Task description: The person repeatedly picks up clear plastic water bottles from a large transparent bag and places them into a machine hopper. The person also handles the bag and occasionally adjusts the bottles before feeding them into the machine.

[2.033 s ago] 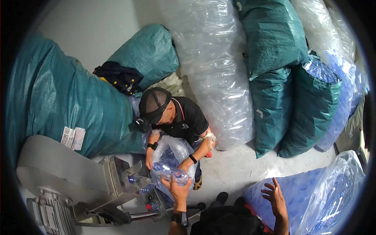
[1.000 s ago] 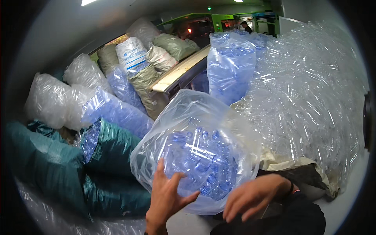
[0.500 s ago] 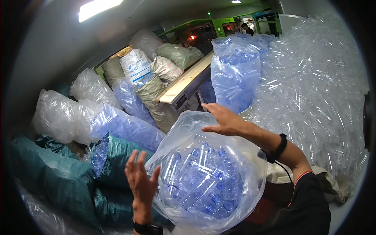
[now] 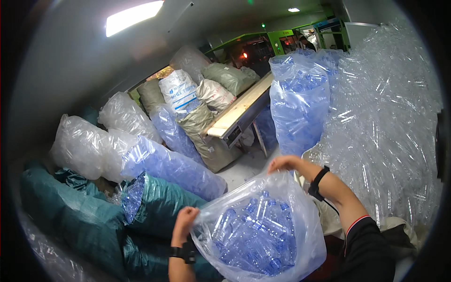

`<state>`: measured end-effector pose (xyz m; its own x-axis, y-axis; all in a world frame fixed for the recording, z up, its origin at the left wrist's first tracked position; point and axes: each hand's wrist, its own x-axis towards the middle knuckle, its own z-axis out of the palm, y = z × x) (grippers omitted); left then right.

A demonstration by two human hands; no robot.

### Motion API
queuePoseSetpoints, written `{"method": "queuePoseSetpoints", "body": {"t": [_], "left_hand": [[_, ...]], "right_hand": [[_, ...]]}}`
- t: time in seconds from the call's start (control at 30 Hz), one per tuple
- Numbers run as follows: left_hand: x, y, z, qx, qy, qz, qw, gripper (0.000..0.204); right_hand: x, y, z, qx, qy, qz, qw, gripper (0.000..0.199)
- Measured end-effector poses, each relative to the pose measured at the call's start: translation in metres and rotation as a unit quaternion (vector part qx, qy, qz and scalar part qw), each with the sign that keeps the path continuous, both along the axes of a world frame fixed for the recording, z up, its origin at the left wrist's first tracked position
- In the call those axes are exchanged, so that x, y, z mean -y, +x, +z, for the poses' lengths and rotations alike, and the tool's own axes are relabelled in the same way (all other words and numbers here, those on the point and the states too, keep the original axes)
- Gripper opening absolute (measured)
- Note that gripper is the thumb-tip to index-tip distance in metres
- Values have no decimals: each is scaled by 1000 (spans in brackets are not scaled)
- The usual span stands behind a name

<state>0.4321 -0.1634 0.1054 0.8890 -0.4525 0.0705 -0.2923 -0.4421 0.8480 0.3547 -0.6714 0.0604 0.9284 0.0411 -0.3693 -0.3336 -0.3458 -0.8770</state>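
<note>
two fists at the rim of an open clear plastic bag: left hand pinching its left edge, right hand curled on its far edge. translucent blue bottles fill the bag, beside a green woven sack.

The tips of the left fingers and right fingers are curled out of sight at the rim of the clear bag. Below and between them, the bag's base is cut off by the lower edge, and the top bottles hide those underneath. Below the right fingers, a dark red thing is mostly covered, too little showing to identify. Far beyond them, a person is too small for detail.
</note>
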Motion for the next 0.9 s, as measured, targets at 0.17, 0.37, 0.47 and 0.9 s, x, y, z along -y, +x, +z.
{"method": "queuePoseSetpoints", "body": {"t": [0.17,0.37,0.47,0.9], "left_hand": [[1,-14,-102,-150,-45,10,988,17],[-9,-46,-113,-42,-97,37,994,33],[-20,-71,-93,-60,-163,131,976,29],[-28,-235,14,339,-19,-98,935,34]], "right_hand": [[-3,13,-102,88,-67,-17,994,26],[-23,-28,-62,205,-269,-88,937,42],[-28,-64,-4,228,-276,-157,920,57],[-95,-271,64,100,-188,-174,961,92]]}}
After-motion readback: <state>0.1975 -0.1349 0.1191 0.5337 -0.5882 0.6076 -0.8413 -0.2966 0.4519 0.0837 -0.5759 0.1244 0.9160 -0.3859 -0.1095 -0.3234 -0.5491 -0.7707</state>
